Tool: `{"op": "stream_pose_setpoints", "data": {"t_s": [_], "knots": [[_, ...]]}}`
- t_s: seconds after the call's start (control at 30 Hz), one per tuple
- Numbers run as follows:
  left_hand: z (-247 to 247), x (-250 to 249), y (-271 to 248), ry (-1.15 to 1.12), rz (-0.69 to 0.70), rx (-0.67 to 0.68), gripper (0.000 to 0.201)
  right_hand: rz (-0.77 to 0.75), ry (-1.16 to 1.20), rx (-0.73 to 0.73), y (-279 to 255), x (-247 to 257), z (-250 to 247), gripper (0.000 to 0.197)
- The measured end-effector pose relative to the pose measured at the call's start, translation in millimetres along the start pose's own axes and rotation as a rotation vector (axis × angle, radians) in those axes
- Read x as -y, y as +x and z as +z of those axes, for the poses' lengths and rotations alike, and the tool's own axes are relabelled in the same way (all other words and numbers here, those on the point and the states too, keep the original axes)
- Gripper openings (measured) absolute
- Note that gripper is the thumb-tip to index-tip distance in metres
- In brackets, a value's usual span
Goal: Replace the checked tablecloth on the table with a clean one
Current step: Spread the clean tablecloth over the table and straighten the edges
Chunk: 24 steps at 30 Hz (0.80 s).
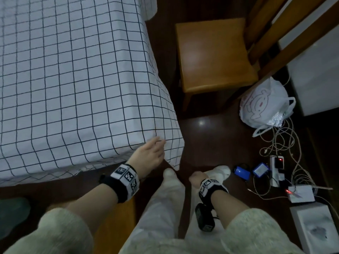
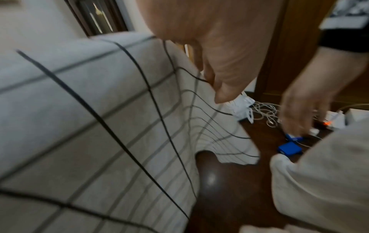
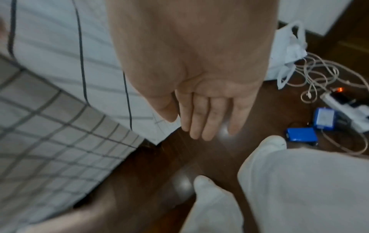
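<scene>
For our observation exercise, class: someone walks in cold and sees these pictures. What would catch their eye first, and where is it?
First, the checked tablecloth covering the table on the left, with the left hand at its near corner where the cloth hangs down. Next, the wooden chair beside the table, then the white plastic bag and tangled cables on the dark floor at right. The right hand hangs open, holding nothing.

Left hand [image 1: 149,154] reaches forward, fingers curled; right hand [image 3: 201,88] hangs down, fingers straight.
</scene>
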<state>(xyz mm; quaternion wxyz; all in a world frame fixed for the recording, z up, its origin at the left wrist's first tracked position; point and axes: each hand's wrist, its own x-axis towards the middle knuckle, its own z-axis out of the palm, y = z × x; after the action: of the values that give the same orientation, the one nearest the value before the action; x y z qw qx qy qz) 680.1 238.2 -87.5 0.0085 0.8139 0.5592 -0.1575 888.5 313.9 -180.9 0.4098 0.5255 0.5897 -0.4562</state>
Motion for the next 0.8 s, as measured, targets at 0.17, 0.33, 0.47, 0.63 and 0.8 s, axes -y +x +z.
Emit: {"op": "stream_pose_setpoints", "data": {"t_s": [0.17, 0.33, 0.47, 0.63, 0.8], "knots": [[20, -50, -20, -0.266, -0.164, 0.203, 0.02, -0.162, 0.333, -0.151, -7, 26, -11, 0.034], [5, -44, -18, -0.904, -1.079, 0.162, 0.037, -0.379, 0.351, -0.213, -18, 61, -24, 0.032], [6, -25, -4, -1.141, -1.292, 0.065, 0.05, -0.42, 0.291, -0.248, -21, 72, -28, 0.032], [-8, -28, 12, -0.952, -1.271, 0.018, 0.056, -0.408, 0.236, -0.264, -18, 68, -27, 0.029], [-2, -30, 10, -1.065, -1.318, -0.031, 0.055, -0.401, 0.187, -0.249, -15, 58, -27, 0.031]]}}
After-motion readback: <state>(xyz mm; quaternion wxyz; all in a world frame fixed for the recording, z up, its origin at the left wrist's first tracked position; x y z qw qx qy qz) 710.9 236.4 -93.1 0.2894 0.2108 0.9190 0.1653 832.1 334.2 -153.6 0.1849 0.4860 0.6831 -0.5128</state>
